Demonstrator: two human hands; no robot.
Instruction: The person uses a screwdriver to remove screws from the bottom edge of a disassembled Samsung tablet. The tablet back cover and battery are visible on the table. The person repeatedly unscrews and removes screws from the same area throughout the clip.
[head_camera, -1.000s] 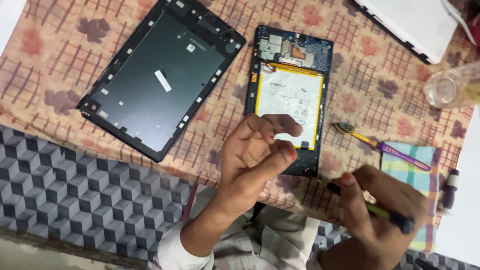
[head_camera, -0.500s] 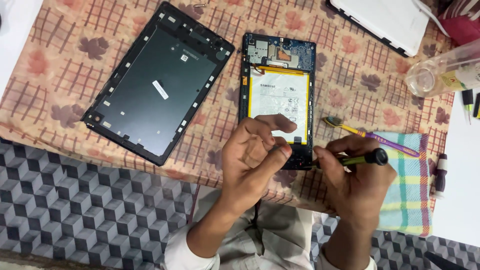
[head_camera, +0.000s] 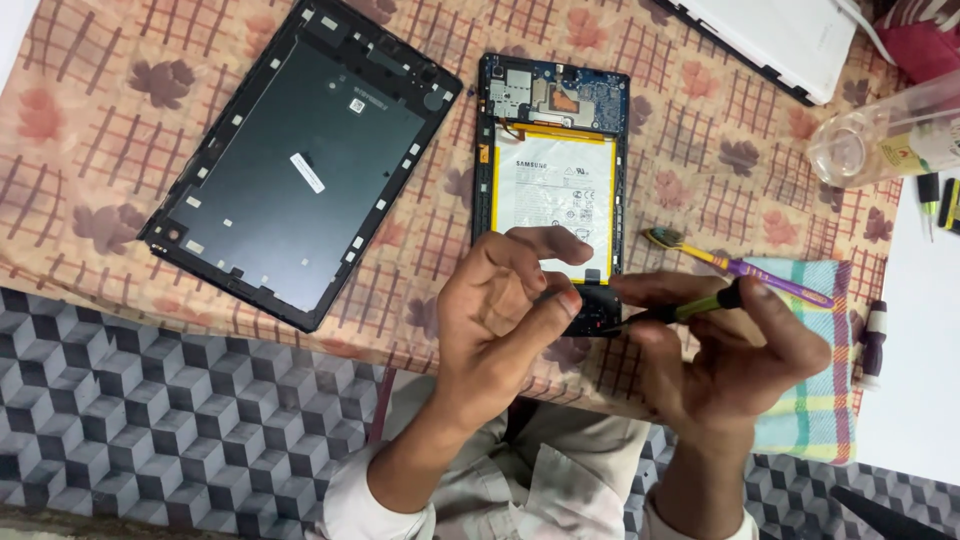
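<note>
While right hand (head_camera: 735, 355) fingers pinch screwdriver (head_camera: 690, 308) at opened tablet (head_camera: 553, 195), left hand (head_camera: 500, 315) loosely curled; toothbrush (head_camera: 735, 265) beside.

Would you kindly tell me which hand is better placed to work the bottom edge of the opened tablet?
Probably the right hand: it holds the thin black-and-green screwdriver, tip at the bottom edge of the opened tablet with the white battery. The left hand hovers beside it, fingers curled, holding nothing visible.

Black tablet back cover (head_camera: 300, 165), inner side up, upper left. Toothbrush (head_camera: 735, 265) on striped cloth (head_camera: 815, 400), right. Clear plastic bottle (head_camera: 885, 140) on its side, upper right. White device (head_camera: 775, 35), top edge. Leaf-patterned tablecloth (head_camera: 90, 130) beneath.
</note>
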